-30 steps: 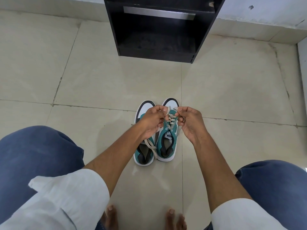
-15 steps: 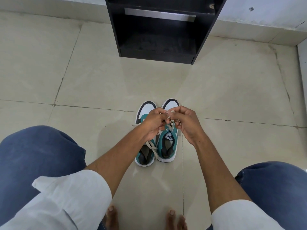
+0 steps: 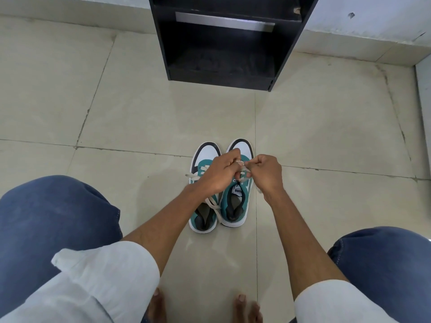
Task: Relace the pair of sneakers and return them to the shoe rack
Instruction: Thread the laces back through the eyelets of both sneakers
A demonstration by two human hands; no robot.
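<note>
Two teal, white and black sneakers stand side by side on the floor, toes pointing away from me. Over the right sneaker (image 3: 235, 206) my left hand (image 3: 215, 174) and my right hand (image 3: 267, 173) each pinch part of its beige lace (image 3: 245, 170) just above the tongue. The left sneaker (image 3: 205, 217) has a loose beige lace trailing across its opening and out to its left side. The black shoe rack (image 3: 224, 43) stands beyond the shoes against the wall, its lower shelf holding nothing.
Beige floor tiles (image 3: 140, 113) surround the shoes. My knees in blue jeans sit low at both sides, and my bare toes (image 3: 242, 306) show at the bottom edge. A white wall base runs behind the rack.
My hands came together over the right sneaker half a second ago and have now drawn slightly apart, the right hand pulling its lace part to the right. The shoes have not moved.
</note>
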